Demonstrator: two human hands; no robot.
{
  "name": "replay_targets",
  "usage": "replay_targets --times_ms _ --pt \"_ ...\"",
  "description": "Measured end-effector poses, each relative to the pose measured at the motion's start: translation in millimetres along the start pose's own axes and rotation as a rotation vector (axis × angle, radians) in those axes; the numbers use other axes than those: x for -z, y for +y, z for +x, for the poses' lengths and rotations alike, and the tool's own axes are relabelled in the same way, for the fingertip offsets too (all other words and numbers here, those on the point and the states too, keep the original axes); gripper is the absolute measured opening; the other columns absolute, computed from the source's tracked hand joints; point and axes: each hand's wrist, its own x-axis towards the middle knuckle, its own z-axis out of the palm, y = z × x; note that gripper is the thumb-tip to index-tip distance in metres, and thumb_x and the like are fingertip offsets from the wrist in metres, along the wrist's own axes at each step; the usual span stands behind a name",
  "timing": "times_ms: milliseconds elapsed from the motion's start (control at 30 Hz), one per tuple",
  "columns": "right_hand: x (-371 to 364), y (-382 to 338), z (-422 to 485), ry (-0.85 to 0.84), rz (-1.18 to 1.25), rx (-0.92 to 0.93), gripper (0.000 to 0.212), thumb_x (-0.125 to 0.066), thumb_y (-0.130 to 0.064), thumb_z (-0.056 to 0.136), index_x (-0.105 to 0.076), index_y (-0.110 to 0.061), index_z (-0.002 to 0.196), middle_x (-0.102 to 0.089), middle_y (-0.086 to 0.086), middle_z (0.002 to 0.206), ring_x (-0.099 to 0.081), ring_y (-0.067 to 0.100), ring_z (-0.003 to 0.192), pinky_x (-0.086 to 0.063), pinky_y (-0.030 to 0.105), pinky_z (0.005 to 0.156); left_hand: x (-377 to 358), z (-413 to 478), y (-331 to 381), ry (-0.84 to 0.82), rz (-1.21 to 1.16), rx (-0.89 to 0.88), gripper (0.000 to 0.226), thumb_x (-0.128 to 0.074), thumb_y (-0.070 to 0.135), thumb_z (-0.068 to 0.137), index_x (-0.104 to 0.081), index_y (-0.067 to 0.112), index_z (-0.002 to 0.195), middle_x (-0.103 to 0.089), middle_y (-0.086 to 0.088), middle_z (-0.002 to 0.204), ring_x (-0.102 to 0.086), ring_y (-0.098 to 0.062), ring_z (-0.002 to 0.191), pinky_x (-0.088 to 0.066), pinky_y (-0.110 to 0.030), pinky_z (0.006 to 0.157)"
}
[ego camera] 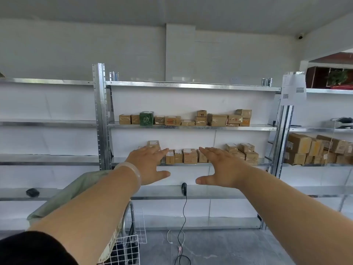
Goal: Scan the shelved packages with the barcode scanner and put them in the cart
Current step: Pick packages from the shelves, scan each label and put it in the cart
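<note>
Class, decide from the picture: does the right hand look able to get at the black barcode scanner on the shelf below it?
Probably yes. The right hand is open and holds nothing, and the barcode scanner lies on the shelf just below its thumb, with nothing between them.

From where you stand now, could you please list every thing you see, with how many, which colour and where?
rack: several bays, silver metal, along the white wall
small boxes: about a dozen, brown, middle bay, upper stocked shelf
green box: one, dark green, same shelf, toward the left
lower boxes: several, brown, shelf below, partly hidden
big boxes: many, brown, right bay
scanner: one, black, next shelf down, cable hanging to the floor
small object: one, black, left bay
papers: a few, white, on the right post
cart: one, white wire, bottom left
bag: one, pale green, above the cart
left grip: one, bare, fingers straight, before the lower boxes
right grip: one, bare, likewise
</note>
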Motion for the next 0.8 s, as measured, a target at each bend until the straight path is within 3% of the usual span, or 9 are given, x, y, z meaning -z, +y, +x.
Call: replay_targets --times_ms 500,800 --pt "-36.4 -12.7 171.1 0.004 -0.023 -0.063 0.101 -0.051 -0.075 0.081 0.001 -0.031 0.155 -0.004 -0.003 0.164 -0.007 0.018 0.15 -0.013 0.042 0.121 -49.1 130.6 -112.0 -0.009 -0.038 -0.037 0.078 -0.041 0.067 0.093 -0.006 0.037 0.156 -0.008 0.004 0.165 -0.012 -0.021 0.151 -0.018 -0.041 0.121" --pt "-55.2 5.5 259.3 0.006 0.002 -0.025 0.099 -0.05 -0.073 0.083 0.001 -0.029 0.156 -0.004 -0.003 0.164 -0.007 0.018 0.15 -0.013 0.037 0.12 -80.0 208.0 -143.0 -0.015 -0.029 -0.018 0.079 -0.041 0.069 0.092 -0.006 0.038 0.156 -0.009 0.005 0.165 -0.012 -0.021 0.151 -0.018 -0.04 0.121"
